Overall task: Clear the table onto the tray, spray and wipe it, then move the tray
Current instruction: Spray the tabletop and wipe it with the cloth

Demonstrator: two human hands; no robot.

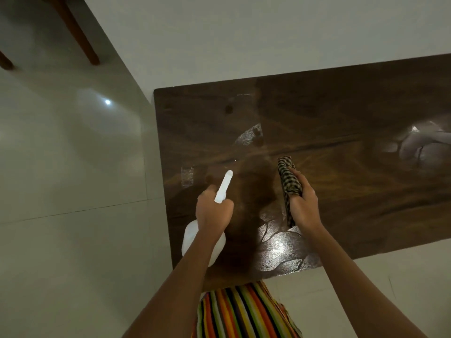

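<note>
The dark brown wooden table [341, 113] fills the right half of the view, its glossy top bare. My left hand [213, 212] grips a white spray bottle [192, 240] over the table's near left part, its nozzle pointing away from me across the top. My right hand [301, 204] holds a folded checked cloth [289, 178] just above the table, a little to the right of the nozzle. No tray is in view.
Pale tiled floor [73, 191] lies to the left of the table and in front of it. Wooden furniture legs [80, 32] stand at the top left. A white wall runs behind the table. My striped garment [244, 313] touches the near edge.
</note>
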